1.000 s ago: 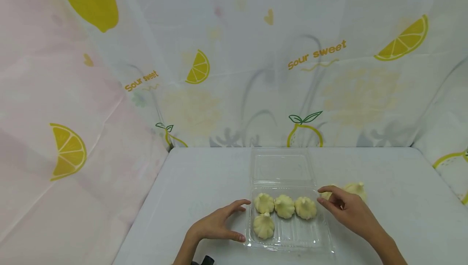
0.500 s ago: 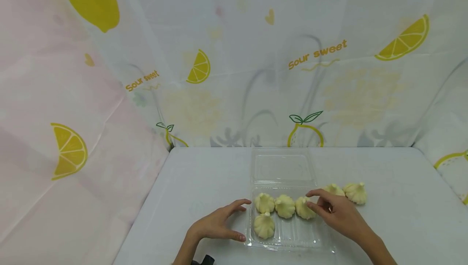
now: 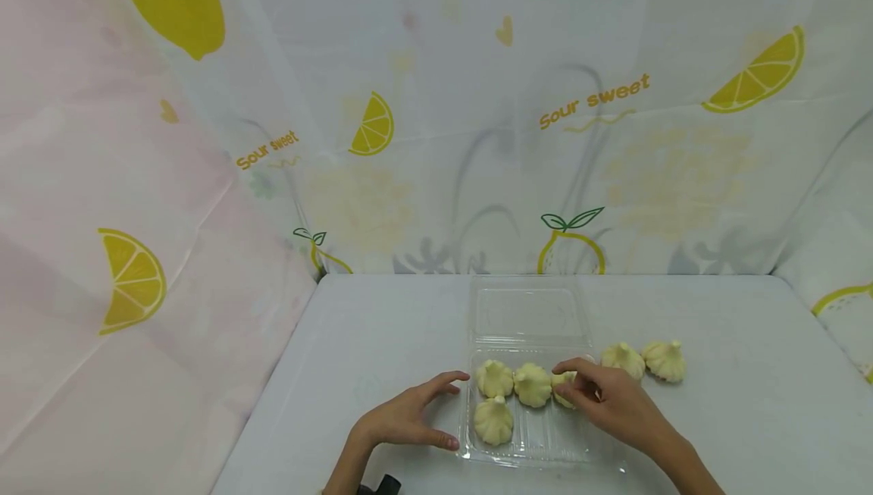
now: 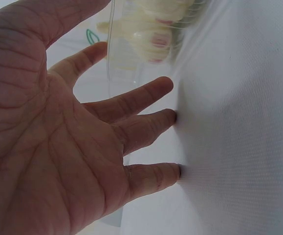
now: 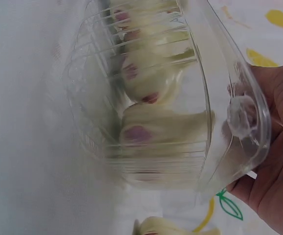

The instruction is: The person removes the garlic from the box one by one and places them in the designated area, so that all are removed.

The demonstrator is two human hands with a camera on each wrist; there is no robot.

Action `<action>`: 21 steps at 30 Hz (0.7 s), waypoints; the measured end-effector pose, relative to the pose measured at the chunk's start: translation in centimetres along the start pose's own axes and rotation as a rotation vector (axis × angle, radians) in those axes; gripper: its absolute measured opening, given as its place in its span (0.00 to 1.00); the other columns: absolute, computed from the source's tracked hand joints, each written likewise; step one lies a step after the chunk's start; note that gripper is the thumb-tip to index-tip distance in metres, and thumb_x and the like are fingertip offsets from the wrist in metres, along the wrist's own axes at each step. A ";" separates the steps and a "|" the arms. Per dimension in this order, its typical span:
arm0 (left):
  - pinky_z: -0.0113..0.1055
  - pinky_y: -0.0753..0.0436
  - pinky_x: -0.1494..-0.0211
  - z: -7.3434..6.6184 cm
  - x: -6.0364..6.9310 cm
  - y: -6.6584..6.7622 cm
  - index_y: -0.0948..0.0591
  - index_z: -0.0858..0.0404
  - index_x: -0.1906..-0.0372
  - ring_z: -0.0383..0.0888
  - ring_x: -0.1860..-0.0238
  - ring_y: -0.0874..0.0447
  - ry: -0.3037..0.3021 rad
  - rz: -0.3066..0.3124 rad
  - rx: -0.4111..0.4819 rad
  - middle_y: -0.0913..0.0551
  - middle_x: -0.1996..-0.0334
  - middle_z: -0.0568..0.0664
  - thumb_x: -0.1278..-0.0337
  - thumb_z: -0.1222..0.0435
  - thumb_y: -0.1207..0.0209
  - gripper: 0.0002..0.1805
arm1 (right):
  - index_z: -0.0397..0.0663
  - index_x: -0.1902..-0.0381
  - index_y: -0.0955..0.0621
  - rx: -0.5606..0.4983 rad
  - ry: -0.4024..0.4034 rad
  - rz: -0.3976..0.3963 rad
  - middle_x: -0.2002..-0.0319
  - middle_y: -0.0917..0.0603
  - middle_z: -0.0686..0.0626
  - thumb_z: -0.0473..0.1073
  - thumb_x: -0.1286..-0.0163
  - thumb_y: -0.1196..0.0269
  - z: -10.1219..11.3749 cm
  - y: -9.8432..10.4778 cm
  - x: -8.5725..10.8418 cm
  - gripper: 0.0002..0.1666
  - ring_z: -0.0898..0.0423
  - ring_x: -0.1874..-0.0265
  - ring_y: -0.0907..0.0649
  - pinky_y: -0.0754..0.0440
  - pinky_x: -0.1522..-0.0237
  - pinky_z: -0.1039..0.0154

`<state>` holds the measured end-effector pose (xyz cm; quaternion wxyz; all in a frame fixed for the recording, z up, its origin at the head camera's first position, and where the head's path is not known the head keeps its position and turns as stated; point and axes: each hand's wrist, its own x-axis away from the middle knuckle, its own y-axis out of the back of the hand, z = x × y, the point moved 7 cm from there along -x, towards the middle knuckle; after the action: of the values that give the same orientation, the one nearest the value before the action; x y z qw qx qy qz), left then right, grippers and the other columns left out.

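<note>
A clear plastic clamshell box lies with its lid folded back. Inside it are several pale, ridged garlic bulbs, including a front-left one and a middle one in the back row. My right hand is over the right side of the box, thumb and index finger apart around the back-right garlic bulb, partly hiding it. The right wrist view shows a gap between that hand and the nearest stem. My left hand is spread beside the box's left edge; its lower fingertips rest on the table.
Two more garlic bulbs, a nearer one and an outer one, sit on the white table right of the box. A lemon-print cloth hangs behind the table. A small black object shows near my left wrist.
My right hand has moved left from the box's right edge to over the back-right bulb, uncovering the two loose bulbs. My left hand and the box have stayed put.
</note>
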<state>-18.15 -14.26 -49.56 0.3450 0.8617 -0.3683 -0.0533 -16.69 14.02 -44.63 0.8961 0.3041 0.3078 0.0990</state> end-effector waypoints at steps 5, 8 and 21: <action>0.52 0.33 0.33 0.0 0.0 0.0 0.41 0.40 0.26 0.44 0.32 0.34 -0.009 0.001 -0.007 0.25 0.38 0.42 0.52 0.46 0.28 0.49 | 0.56 0.56 0.16 -0.013 -0.007 0.016 0.80 0.29 0.70 0.40 0.38 0.28 0.3 -0.7 -0.2 0.12 0.72 0.82 0.32 0.31 0.82 0.73; 0.52 0.33 0.33 0.0 0.0 0.0 0.41 0.41 0.26 0.44 0.32 0.34 -0.008 -0.001 -0.008 0.25 0.38 0.42 0.52 0.45 0.28 0.49 | 0.56 0.56 0.16 -0.016 -0.006 0.023 0.80 0.29 0.70 0.41 0.38 0.28 0.5 -1.0 -0.4 0.12 0.72 0.82 0.32 0.31 0.82 0.73; 0.52 0.33 0.33 0.1 0.0 0.1 0.41 0.40 0.26 0.44 0.32 0.33 -0.007 0.001 -0.014 0.25 0.38 0.42 0.52 0.45 0.28 0.49 | 0.55 0.56 0.17 -0.055 0.035 0.034 0.79 0.28 0.70 0.43 0.38 0.28 1.3 -2.4 -0.6 0.12 0.73 0.82 0.32 0.31 0.82 0.74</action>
<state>-18.24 -14.29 -49.58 0.3499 0.8589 -0.3694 -0.0589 -16.45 11.30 -44.96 0.8968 0.2828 0.3154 0.1279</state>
